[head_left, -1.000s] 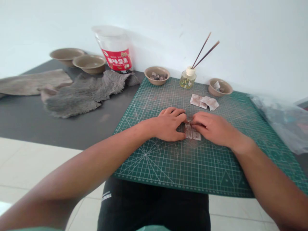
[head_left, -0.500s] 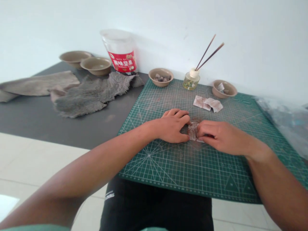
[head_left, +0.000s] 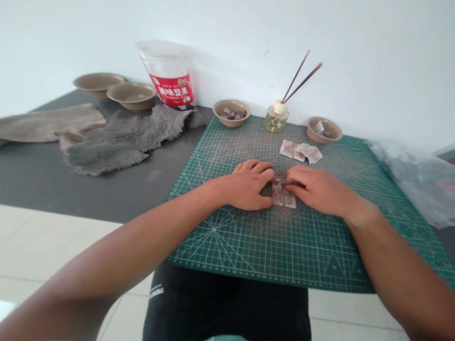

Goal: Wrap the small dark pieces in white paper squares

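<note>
On the green cutting mat (head_left: 241,246) lies a small pale, flat piece (head_left: 282,196) smeared with brown; its material is unclear. My left hand (head_left: 250,187) rests on the mat at its left side, fingers spread, thumb and forefinger touching the left edge. With fingertips pinched together, my right hand (head_left: 313,187) is over the upper right part of the piece. Whatever those fingertips hold is hidden. Beyond the hands lie two similar brown-stained pieces (head_left: 300,151), one overlapping the other.
A bowl of dark bits (head_left: 231,122), a reed diffuser (head_left: 276,118) and a bowl with pale scraps (head_left: 324,137) line the wall. To the left are a ragged grey hide (head_left: 117,142), two brown bowls (head_left: 132,98) and a red-labelled tub (head_left: 170,76). Clear plastic bags (head_left: 415,175) lie right.
My right hand has shifted up along the piece, uncovering its lower right corner. My left hand keeps its place at the left edge. The whole view has shifted slightly.
</note>
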`<state>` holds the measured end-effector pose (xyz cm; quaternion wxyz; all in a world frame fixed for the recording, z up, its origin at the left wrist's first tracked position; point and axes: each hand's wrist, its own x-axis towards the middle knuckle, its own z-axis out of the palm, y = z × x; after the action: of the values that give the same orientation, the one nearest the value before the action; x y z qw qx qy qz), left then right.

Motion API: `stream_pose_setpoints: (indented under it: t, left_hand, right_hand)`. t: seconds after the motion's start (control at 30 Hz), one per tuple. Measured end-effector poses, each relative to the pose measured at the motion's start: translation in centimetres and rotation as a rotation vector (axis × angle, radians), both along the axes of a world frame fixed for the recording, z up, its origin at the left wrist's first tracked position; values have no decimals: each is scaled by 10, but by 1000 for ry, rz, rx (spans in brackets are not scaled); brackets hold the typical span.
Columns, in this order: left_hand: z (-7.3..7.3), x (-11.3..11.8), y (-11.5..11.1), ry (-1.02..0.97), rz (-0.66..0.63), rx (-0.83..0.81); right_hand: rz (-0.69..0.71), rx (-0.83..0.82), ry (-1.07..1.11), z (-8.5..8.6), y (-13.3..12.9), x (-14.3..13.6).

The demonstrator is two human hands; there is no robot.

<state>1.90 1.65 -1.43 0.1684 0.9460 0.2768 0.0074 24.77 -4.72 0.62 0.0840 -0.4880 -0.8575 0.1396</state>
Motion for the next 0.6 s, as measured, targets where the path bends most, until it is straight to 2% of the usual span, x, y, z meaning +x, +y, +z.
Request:
stream_pose_setpoints:
  t: [0.17,0.33,0.5,0.6]
  left_hand:
    - [0,0,0,-6,-18,-6]
    - [-1,0,0,2,1,6]
    - [0,0,0,-7,-19,-2]
    - [-1,-1,1,-2,-16,-1]
  right_hand:
    - [120,-121,24,2,-3,-2]
    - [-32,-2,14,-1,-3,-4]
    - [86,-81,29,-3,-4,-4]
    - [-18,-4,26,-4,-2,-3]
